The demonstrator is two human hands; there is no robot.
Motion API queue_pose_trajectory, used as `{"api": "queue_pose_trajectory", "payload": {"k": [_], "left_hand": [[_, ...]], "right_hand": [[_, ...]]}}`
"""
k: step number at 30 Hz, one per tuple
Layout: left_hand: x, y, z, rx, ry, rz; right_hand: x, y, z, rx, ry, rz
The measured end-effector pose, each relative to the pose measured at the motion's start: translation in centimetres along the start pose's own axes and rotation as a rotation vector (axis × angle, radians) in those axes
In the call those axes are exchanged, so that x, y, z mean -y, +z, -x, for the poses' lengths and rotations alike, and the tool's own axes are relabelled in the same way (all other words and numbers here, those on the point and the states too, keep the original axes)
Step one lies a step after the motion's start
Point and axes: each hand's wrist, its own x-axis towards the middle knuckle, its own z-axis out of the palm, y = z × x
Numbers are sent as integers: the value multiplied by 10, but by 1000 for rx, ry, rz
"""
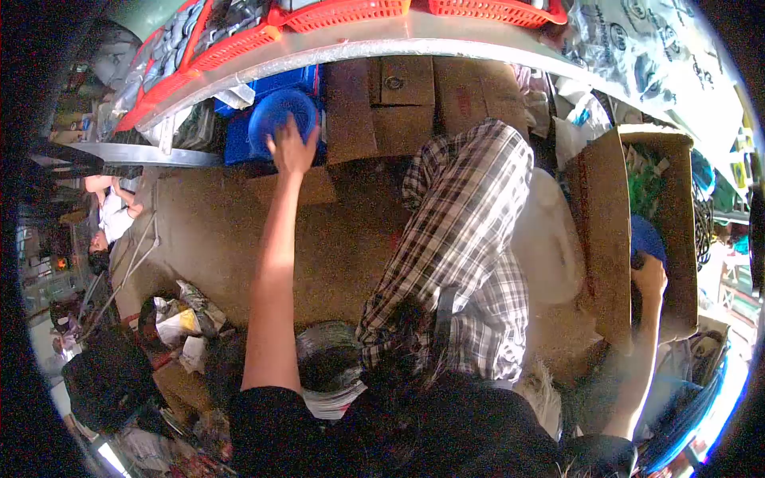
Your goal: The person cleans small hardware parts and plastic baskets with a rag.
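Observation:
My left hand reaches forward with its fingers spread over the near side of a round blue tub, and nothing shows in its grasp. The tub sits on or against larger blue containers under the bench. Off to the right, my right hand reaches into an open cardboard box. Its fingers are closed on the edge of a rounded blue bowl-like piece, and part of them is hidden behind it. Green items lie deeper in that box.
A metal-edged bench with red baskets runs across the front. Closed cardboard boxes stand beneath it. Clear plastic bags lie at its right. Another person is far left. Scraps and packets lie on the floor.

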Motion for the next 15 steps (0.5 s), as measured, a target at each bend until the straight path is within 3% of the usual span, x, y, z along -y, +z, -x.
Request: {"api": "queue_pose_trajectory", "payload": {"k": [1, 5, 7, 8, 9, 11, 12, 15], "left_hand": [[-8, -4, 8, 169, 12, -7], [-24, -8, 44, -123, 37, 275], [-45, -35, 72, -90, 112, 382], [-53, -42, 85, -74, 129, 446], [-58, -46, 95, -61, 151, 511], [-64, -47, 113, -31, 142, 563], [-68, -48, 121, -15, 138, 590], [-75, -59, 137, 12, 57, 677]], "right_hand": [[2, -2, -3, 26, -19, 70], [-12, 2, -4, -76, -94, -42], [-20, 4, 2, -106, -103, -100], [-10, -4, 5, -6, -23, -64], [-4, -4, 9, -82, -28, -59], [-1, 3, 16, -235, -32, -44], [-2, 7, 13, -234, -57, -167], [-8, 22, 4, -219, -126, -132]]}}
